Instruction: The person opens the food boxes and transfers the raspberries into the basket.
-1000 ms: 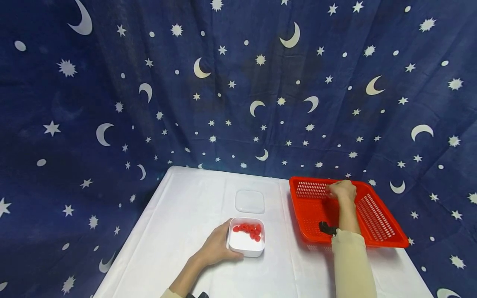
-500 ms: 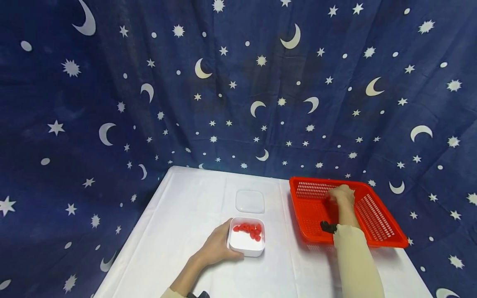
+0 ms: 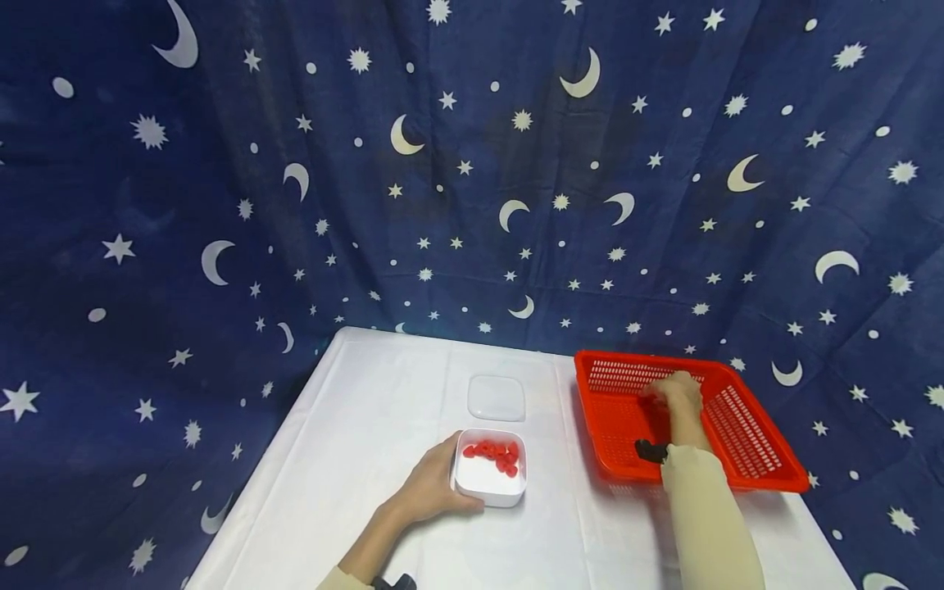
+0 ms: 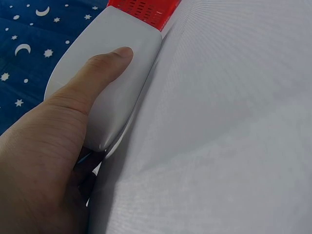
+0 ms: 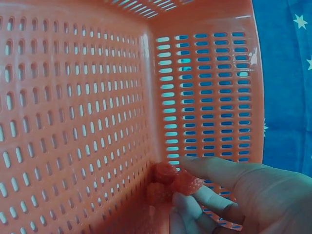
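My left hand (image 3: 431, 489) grips a square white plastic container (image 3: 490, 498) by its left side. In the left wrist view the thumb lies along the container's outer wall, while the fingers are mostly hidden behind it. Several red raspberries (image 3: 492, 449) lie inside, mostly toward the back. My right hand (image 3: 680, 391) reaches down into a red plastic basket (image 3: 612, 451). Seen from the right wrist, it pinches a raspberry (image 5: 187, 183) between finger and thumb, close beside two other raspberries (image 5: 160, 193) near the basket's corner.
A clear, rounded-square lid (image 3: 496, 398) lies flat behind the container on the white-covered table (image 3: 391, 385). The basket has slotted walls and stands at the table's right side. A dark blue curtain (image 3: 442, 205) with moons and stars hangs behind.
My right hand has dipped slightly lower inside the basket, its fingers shifting. My left hand keeps holding the container in the same place. The head view has shifted slightly.
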A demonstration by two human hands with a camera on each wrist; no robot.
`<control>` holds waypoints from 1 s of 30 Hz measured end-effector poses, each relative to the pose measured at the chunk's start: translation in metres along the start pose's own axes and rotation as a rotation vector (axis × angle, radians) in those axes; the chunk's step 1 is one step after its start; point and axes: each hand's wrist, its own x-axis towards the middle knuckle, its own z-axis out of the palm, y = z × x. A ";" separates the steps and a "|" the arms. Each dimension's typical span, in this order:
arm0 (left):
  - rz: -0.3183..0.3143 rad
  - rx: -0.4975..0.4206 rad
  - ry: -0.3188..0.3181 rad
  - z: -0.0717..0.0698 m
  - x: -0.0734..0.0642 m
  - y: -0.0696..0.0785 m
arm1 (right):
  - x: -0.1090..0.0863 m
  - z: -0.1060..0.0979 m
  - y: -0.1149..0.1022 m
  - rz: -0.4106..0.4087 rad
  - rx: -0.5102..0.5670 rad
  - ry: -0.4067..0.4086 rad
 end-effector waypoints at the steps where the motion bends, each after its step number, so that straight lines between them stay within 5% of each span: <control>1: -0.001 -0.002 -0.001 0.000 0.000 0.000 | -0.001 -0.001 0.000 -0.002 -0.010 0.003; 15: 0.004 0.016 0.001 -0.001 0.001 0.000 | -0.008 -0.015 0.000 -0.072 -0.005 -0.043; 30: -0.030 0.026 -0.002 0.000 -0.001 0.002 | -0.025 -0.053 -0.014 -0.083 0.027 -0.056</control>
